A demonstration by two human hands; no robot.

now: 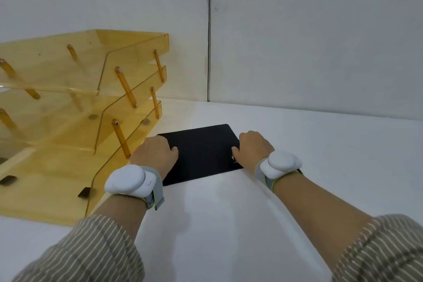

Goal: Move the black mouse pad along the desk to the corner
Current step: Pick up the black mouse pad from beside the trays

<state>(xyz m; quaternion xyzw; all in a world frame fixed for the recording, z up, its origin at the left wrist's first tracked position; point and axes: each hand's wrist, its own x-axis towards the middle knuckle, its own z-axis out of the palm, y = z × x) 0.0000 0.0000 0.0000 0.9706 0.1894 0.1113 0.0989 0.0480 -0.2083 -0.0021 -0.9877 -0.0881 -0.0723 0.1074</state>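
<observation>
The black mouse pad [202, 152] lies flat on the white desk [229, 213], close to the back wall. My left hand [155, 152] grips its left edge, fingers curled under and thumb on top. My right hand [253, 146] grips the right edge the same way, covering part of a small white logo. Both wrists wear white devices on grey straps.
A three-tier amber acrylic paper tray [75, 121] stands on the desk just left of the pad, nearly touching my left hand. Grey wall panels [309, 41] close off the back, with a vertical seam behind the pad.
</observation>
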